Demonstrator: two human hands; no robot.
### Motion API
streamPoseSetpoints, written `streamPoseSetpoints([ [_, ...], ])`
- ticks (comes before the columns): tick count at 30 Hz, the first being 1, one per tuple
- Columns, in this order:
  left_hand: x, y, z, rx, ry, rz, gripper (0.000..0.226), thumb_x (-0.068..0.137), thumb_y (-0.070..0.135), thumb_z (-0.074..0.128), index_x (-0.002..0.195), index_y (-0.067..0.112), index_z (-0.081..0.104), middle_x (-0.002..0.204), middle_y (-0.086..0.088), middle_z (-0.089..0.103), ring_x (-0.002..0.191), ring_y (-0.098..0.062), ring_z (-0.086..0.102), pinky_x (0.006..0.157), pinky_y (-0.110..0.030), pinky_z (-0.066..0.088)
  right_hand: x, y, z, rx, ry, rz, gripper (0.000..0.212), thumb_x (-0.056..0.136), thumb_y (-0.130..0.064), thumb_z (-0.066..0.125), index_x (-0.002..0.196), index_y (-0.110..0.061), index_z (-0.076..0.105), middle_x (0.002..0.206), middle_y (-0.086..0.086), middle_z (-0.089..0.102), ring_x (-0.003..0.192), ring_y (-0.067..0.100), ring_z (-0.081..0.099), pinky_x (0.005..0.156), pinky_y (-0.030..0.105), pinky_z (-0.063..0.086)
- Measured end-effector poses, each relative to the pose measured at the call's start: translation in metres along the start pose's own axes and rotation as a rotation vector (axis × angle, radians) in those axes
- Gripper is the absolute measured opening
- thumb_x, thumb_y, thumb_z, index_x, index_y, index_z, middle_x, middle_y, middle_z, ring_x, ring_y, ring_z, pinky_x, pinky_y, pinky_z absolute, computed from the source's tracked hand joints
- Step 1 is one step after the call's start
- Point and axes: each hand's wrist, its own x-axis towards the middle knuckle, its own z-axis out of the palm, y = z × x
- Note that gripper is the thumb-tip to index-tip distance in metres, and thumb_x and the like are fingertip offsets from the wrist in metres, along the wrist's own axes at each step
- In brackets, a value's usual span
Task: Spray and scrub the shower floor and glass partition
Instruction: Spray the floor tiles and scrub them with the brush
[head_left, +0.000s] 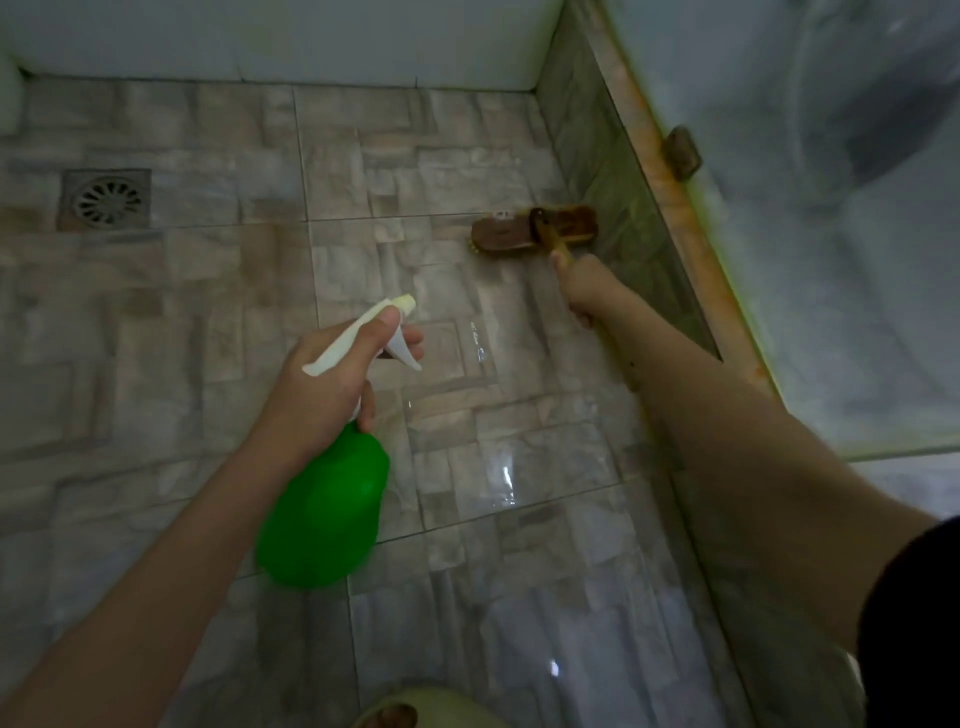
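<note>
My left hand (332, 379) grips the neck of a green spray bottle (324, 506) with a white trigger head, a finger on the trigger, nozzle aimed at the tiled shower floor (182, 322). My right hand (582, 291) holds the wooden handle of a brown scrub brush (524, 231). The brush head rests on the floor beside the raised curb at the right. The glass partition (831, 260) rises from that curb on the right side.
A square metal drain (106, 200) sits in the floor at the far left. A brown bracket (681, 153) clamps the glass to the marble curb (670, 197). White walls close the far side. Wet patches gleam on the near tiles.
</note>
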Motion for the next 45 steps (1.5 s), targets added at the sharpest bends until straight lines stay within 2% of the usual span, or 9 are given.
streamPoseSetpoints([
  [3,-0.010,0.004,-0.003,0.050,0.090,0.026,0.045,0.096,0.060,0.052,0.088,0.025,0.078,0.095,0.026,0.075,0.039,-0.019,0.051,0.044,-0.018,0.042,-0.043,0.046,0.026,0.015,0.034,-0.023,0.046,0.103,-0.036,0.034,0.085,-0.001,0.057,0.084,0.026,0.061,0.076,0.034,0.065,0.069,0.041,0.052],
  [7,-0.022,0.002,-0.007,0.029,0.159,0.028,0.034,0.095,0.054,0.050,0.089,0.036,0.078,0.089,0.011,0.078,0.038,-0.016,0.049,0.046,-0.018,0.042,-0.050,0.052,0.038,0.107,0.004,0.090,0.052,0.100,-0.047,0.034,0.071,-0.008,0.050,0.065,0.015,0.054,0.052,0.028,0.051,0.056,0.040,0.051],
  [12,-0.016,0.002,-0.008,-0.024,0.214,0.006,0.046,0.094,0.061,0.048,0.094,0.025,0.077,0.101,0.027,0.074,0.037,-0.014,0.047,0.044,-0.020,0.043,0.037,-0.026,-0.002,0.056,0.002,-0.077,0.047,0.105,-0.037,0.029,0.075,-0.005,0.047,0.076,0.019,0.054,0.051,0.025,0.049,0.038,0.028,0.039],
  [14,-0.014,0.005,-0.007,-0.021,0.215,-0.010,0.048,0.095,0.061,0.046,0.098,0.023,0.076,0.094,0.037,0.071,0.035,-0.009,0.045,0.045,-0.019,0.044,0.022,-0.010,0.003,-0.044,0.060,-0.164,0.038,0.104,-0.034,0.028,0.112,-0.005,0.052,0.098,0.023,0.060,0.065,0.029,0.056,0.051,0.028,0.040],
  [17,-0.004,0.007,-0.009,-0.031,0.209,-0.019,0.045,0.095,0.062,0.045,0.089,0.029,0.076,0.087,0.034,0.071,0.034,-0.009,0.046,0.047,-0.019,0.045,-0.025,0.023,0.027,-0.189,0.151,-0.252,0.052,0.103,-0.019,0.029,0.153,-0.025,0.014,0.093,0.018,0.061,0.063,0.026,0.053,0.055,0.030,0.036],
  [22,0.019,0.010,-0.012,-0.046,0.196,0.018,0.030,0.088,0.066,0.045,0.076,0.060,0.071,0.106,0.022,0.075,0.036,-0.014,0.047,0.048,-0.021,0.045,0.051,-0.042,0.015,-0.225,0.203,-0.298,0.063,0.101,-0.013,0.030,0.152,-0.040,0.005,0.088,0.014,0.056,0.069,0.029,0.051,0.064,0.036,0.042],
  [30,0.044,0.029,-0.023,-0.071,0.236,0.010,0.036,0.084,0.073,0.044,0.080,0.053,0.075,0.099,0.016,0.077,0.040,-0.017,0.049,0.050,-0.025,0.043,0.007,-0.005,0.011,-0.254,0.102,-0.303,0.061,0.101,-0.022,0.031,0.150,-0.046,0.004,0.076,0.016,0.059,0.056,0.028,0.051,0.054,0.035,0.042],
  [39,0.046,0.035,-0.030,-0.078,0.285,0.031,0.029,0.089,0.064,0.043,0.077,0.065,0.069,0.105,0.022,0.076,0.043,-0.016,0.045,0.051,-0.023,0.044,0.142,-0.132,-0.026,-0.348,0.144,-0.349,0.059,0.100,-0.013,0.031,0.153,-0.032,0.013,0.130,0.027,0.048,0.104,0.042,0.056,0.077,0.040,0.047],
  [45,0.031,0.039,-0.039,-0.097,0.311,0.022,0.030,0.092,0.061,0.045,0.076,0.068,0.069,0.094,0.034,0.073,0.039,-0.011,0.046,0.045,-0.017,0.041,-0.001,-0.052,0.023,-0.179,0.093,-0.305,0.056,0.102,-0.017,0.030,0.153,-0.033,0.014,0.091,0.016,0.056,0.070,0.029,0.054,0.065,0.037,0.046],
])
